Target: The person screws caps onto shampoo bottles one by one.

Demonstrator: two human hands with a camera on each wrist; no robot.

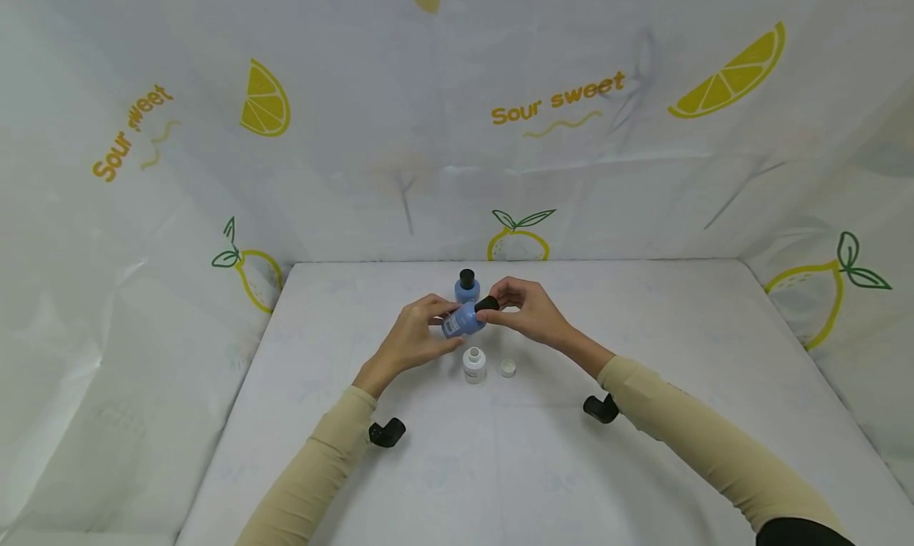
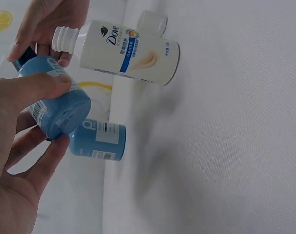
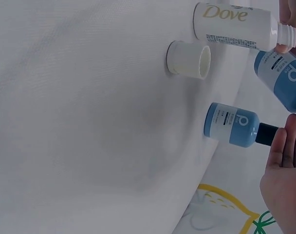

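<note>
My left hand (image 1: pixel 416 333) grips a small blue bottle (image 1: pixel 460 322) around its body and holds it tilted above the table. At its other end, the fingers of my right hand (image 1: pixel 527 312) pinch the black cap (image 1: pixel 487 304). A second blue bottle (image 1: pixel 467 290) with a black cap stands upright just behind. Nearer to me stands a white Dove bottle (image 2: pixel 123 51), its threaded neck bare. Beside it on the table sits a white cap (image 3: pixel 188 59), its hollow side up.
A white cloth covers the table (image 1: pixel 500 467). Behind it hangs a pale sheet (image 1: pixel 357 133) printed with lemons and lettering. Black wrist mounts (image 1: pixel 387 432) stick out from both sleeves.
</note>
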